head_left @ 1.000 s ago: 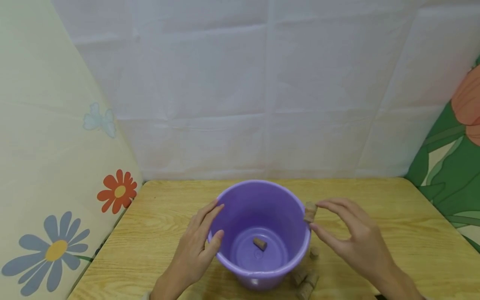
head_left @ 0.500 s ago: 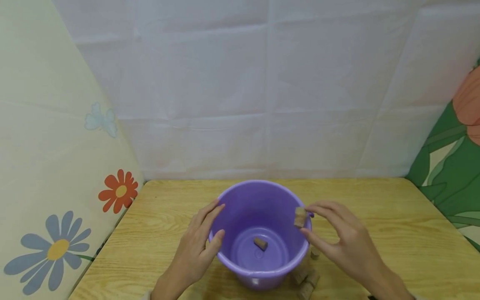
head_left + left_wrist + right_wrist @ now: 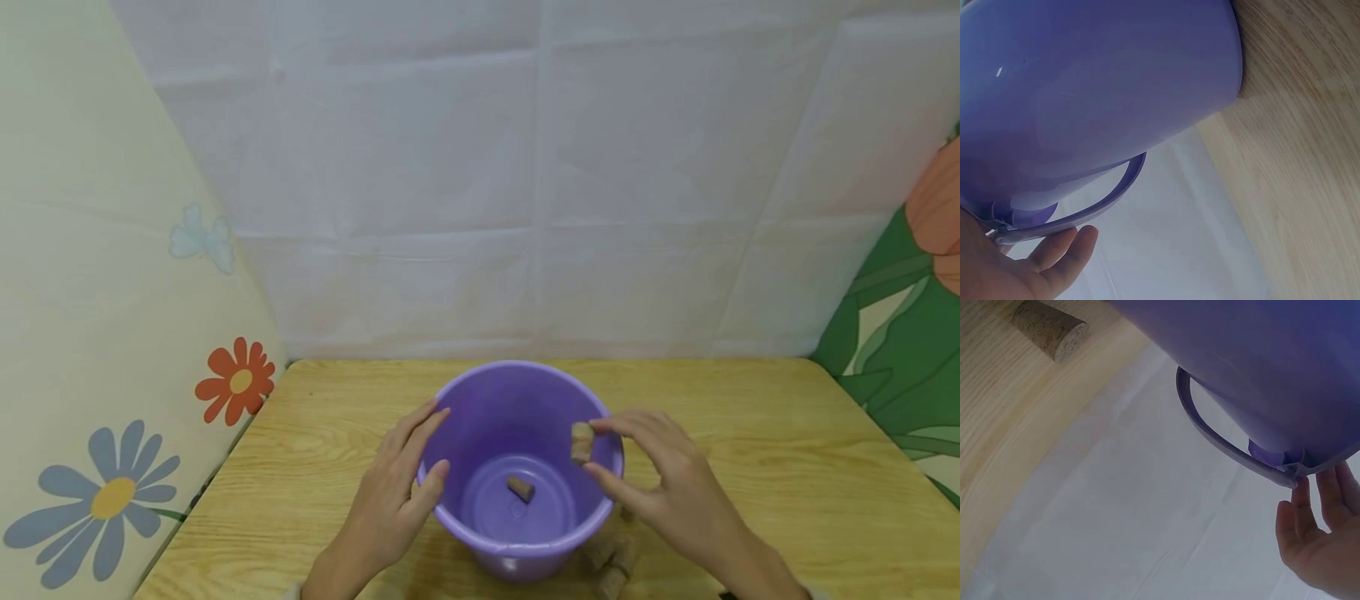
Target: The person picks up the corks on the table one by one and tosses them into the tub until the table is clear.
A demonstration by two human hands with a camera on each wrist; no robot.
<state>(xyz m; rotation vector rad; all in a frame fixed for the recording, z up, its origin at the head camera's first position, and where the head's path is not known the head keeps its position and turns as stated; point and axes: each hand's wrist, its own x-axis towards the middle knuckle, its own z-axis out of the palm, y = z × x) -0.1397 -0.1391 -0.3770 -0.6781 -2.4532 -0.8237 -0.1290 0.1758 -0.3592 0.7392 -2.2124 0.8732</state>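
A purple bucket [image 3: 517,546] stands upright on the table, with one brown cork [image 3: 521,488] lying on its bottom. My left hand [image 3: 393,492] holds the bucket's left rim, thumb and fingertips reaching over the edge. In the left wrist view, other fingers curl beside the bucket's handle [image 3: 1094,209]. Between thumb and fingertip, my right hand [image 3: 671,483] pinches another cork [image 3: 582,443], held inside the right rim above the bucket's bottom. That pinched cork is hidden in the right wrist view, where the remaining fingers [image 3: 1300,519] show outside the bucket beside the handle.
Several corks [image 3: 611,579] lie on the wooden table [image 3: 750,400] at the bucket's front right, partly behind its wall. One tapered cork [image 3: 1050,330] shows in the right wrist view. A white cloth [image 3: 420,208] hangs behind the table, with flower-printed panels at both sides.
My right hand has moved left with the pinched cork, from outside the right rim to over the bucket's inside. My left hand and the bucket have stayed in place.
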